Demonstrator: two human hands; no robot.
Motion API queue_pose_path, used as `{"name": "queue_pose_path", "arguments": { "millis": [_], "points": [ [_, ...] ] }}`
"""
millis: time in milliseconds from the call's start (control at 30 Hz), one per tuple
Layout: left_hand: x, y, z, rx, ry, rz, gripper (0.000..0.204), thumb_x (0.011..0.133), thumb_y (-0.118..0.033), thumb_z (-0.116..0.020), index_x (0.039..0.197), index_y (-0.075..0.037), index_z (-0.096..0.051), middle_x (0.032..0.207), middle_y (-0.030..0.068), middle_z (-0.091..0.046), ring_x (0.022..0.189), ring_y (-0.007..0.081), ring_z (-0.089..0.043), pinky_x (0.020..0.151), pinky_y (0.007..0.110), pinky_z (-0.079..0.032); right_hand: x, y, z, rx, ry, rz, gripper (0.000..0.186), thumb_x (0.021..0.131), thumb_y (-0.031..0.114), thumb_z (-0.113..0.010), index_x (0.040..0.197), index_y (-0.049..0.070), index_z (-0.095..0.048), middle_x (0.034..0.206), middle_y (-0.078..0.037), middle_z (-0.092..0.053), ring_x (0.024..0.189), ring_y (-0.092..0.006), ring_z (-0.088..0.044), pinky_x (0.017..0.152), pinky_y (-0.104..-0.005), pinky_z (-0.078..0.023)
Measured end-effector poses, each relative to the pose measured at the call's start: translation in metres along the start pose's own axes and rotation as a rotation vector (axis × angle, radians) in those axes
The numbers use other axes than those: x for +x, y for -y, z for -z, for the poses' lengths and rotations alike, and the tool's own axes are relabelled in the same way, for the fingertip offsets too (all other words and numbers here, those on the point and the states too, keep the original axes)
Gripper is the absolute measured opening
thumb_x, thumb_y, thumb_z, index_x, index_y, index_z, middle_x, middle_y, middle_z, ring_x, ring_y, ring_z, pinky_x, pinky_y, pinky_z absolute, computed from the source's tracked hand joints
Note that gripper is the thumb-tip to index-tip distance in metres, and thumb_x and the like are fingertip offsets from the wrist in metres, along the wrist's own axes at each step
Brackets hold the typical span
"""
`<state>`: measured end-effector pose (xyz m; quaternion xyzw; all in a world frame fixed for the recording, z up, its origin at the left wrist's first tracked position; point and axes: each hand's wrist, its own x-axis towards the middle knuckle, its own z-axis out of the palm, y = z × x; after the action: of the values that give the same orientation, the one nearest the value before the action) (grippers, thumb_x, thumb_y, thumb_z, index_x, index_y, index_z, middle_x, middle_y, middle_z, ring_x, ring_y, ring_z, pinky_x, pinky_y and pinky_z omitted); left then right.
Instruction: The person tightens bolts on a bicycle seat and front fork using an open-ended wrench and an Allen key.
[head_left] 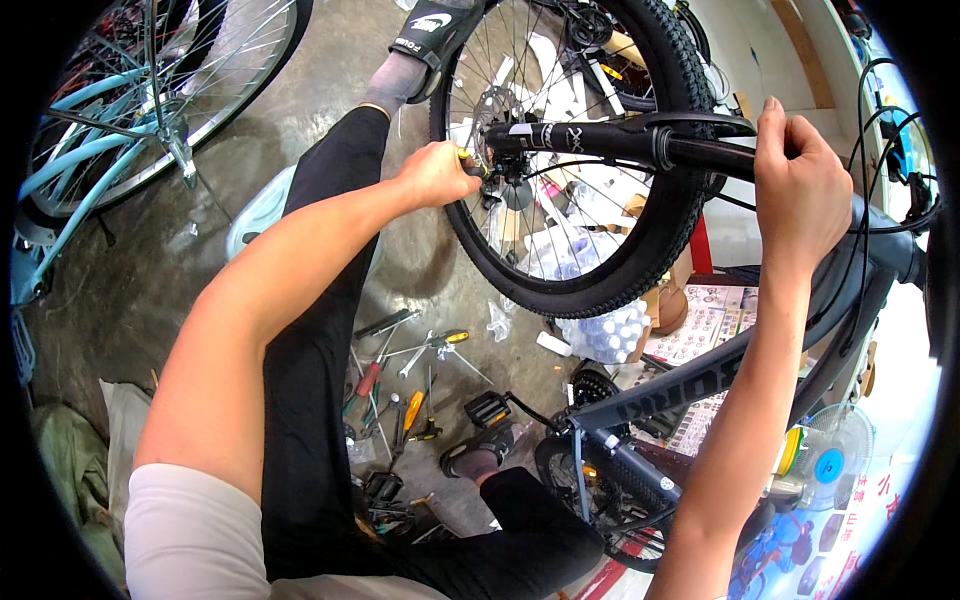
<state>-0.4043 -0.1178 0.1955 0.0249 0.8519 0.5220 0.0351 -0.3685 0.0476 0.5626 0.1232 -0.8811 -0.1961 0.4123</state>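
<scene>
My left hand point(435, 175) is closed on a small yellow and black object point(468, 160), maybe a tool handle, at the hub of a black front wheel point(682, 230). My right hand point(800, 190) grips the black suspension fork point(610, 143) near its upper right end, fingers curled around it. The fork runs sideways to the hub, with black cables beside it. The dark grey bicycle frame point(720, 370) slants below at the right. What exactly my left fingers hold is partly hidden.
A light blue bicycle point(90, 160) stands at upper left. Scattered screwdrivers and wrenches point(410, 410) lie on the concrete floor point(380, 280) between my legs and the wheel. Packaging, bubble wrap point(600, 335), a fan point(830, 460) and a printed sheet are around the bike.
</scene>
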Motion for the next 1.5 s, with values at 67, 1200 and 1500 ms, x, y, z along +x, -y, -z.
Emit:
{"name": "queue_pose_path", "arguments": {
  "millis": [67, 1200, 1500],
  "points": [
    [0.002, 0.000, 0.006, -0.213, 0.112, 0.016, 0.029, 0.077, -0.030, -0.071, 0.085, -0.003, -0.075, 0.072, 0.0159, -0.068, 0.068, 0.0244, -0.067, 0.069, 0.040, -0.052, -0.001, -0.003, -0.005, 0.026, -0.030, 0.017, 0.043, 0.096, 0.045, -0.062, 0.077, 0.008, -0.074, 0.066, -0.009, -0.068, 0.061, -0.0300, -0.065, 0.057, -0.0383, -0.048],
    [-0.017, -0.012, -0.004, -0.163, 0.062, 0.393, 0.049, 0.089, -0.056, -0.067, 0.086, -0.008, -0.076, 0.084, 0.0081, -0.069, 0.076, 0.0202, -0.064, 0.070, 0.038, -0.051, -0.020, 0.001, 0.019, 0.393, -0.222, 0.245, 0.016, 0.079, 0.017, -0.069, 0.086, 0.004, -0.070, 0.079, -0.018, -0.062, 0.077, -0.0385, -0.063, 0.073, -0.0489, -0.051],
    [-0.026, -0.011, -0.003, -0.399, 0.092, 0.476, 0.046, 0.097, -0.052, -0.061, 0.101, -0.007, -0.067, 0.076, 0.0008, -0.053, 0.056, 0.0115, -0.042, 0.049, 0.031, -0.035, -0.020, -0.001, 0.013, 0.413, -0.171, 0.214, 0.014, 0.075, 0.017, -0.068, 0.075, 0.004, -0.067, 0.076, -0.020, -0.064, 0.078, -0.0395, -0.065, 0.074, -0.0507, -0.052]
  ]
}}
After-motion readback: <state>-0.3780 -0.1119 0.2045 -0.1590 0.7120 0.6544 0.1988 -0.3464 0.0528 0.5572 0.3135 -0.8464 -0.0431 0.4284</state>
